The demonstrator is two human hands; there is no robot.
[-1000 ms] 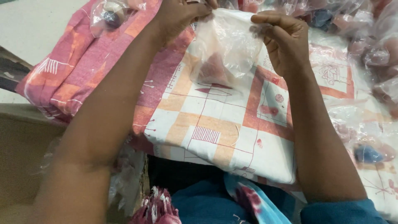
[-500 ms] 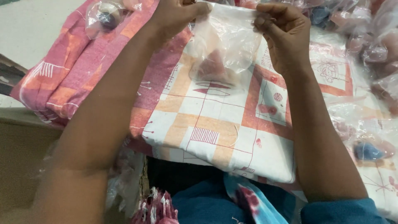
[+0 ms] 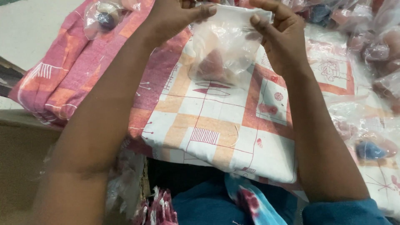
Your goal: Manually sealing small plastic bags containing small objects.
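Clear bag (image 3: pixel 225 50) with a reddish lump inside is up over the patterned cloth (image 3: pixel 216 133); left hand (image 3: pixel 175 16) pinches its top edge on one side, right hand (image 3: pixel 279 33) pinches the other; mouth doesn't look sealed yet; packed bags (image 3: pixel 371 46) sit piled at right, so plenty already done.

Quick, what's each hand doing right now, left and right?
Left hand: closed, pinching the top left edge of the clear plastic bag.
Right hand: closed, pinching the bag's top right edge.

Packing workplace: heaped filled plastic bags (image 3: pixel 375 46)
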